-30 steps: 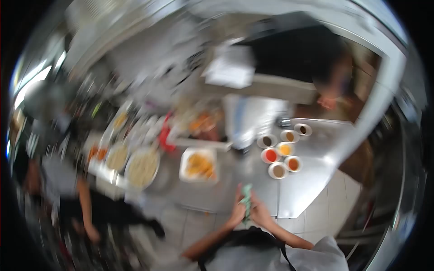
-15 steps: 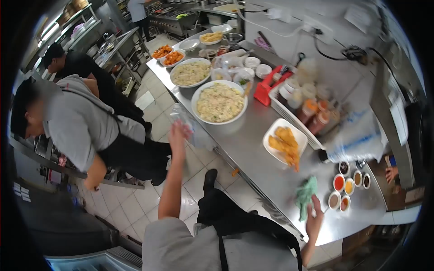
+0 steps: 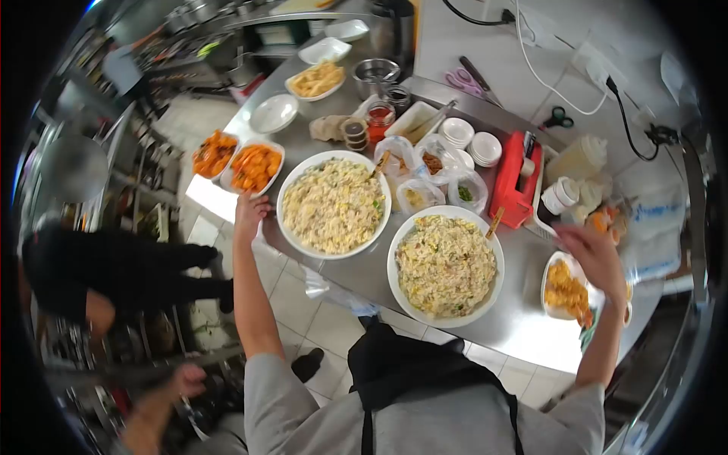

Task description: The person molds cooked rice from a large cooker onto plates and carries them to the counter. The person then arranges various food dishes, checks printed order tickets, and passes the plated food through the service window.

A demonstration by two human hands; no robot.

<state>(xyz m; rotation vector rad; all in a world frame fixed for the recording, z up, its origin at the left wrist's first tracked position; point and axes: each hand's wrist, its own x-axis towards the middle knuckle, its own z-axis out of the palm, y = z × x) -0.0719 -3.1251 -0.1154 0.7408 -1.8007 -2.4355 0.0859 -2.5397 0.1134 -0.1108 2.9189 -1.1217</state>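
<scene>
My left hand (image 3: 252, 215) is at the table's left edge, right by the near rim of a white dish of orange-coated food (image 3: 256, 167). Its fingers are apart; whether they touch the dish I cannot tell. My right hand (image 3: 593, 256) hovers above a white dish of golden fried food (image 3: 567, 290), fingers loosely spread with nothing seen in them. Between my hands stand two large white bowls of fried rice, one farther left (image 3: 332, 202) and one nearer me (image 3: 446, 265). Each has a patterned handle sticking out. A green cloth (image 3: 590, 334) is partly hidden by my right forearm.
Behind the bowls are bagged toppings (image 3: 432, 162), stacked white cups (image 3: 485, 149), a red holder (image 3: 517, 182) and squeeze bottles (image 3: 580, 158). A plate of fries (image 3: 316, 79) stands farther back. Co-workers are at the left, one in black trousers (image 3: 144, 262).
My view has swung left along the table. My left hand has gone from beside the table to the orange-food dish. My right hand has moved from the green cloth to above the fried food.
</scene>
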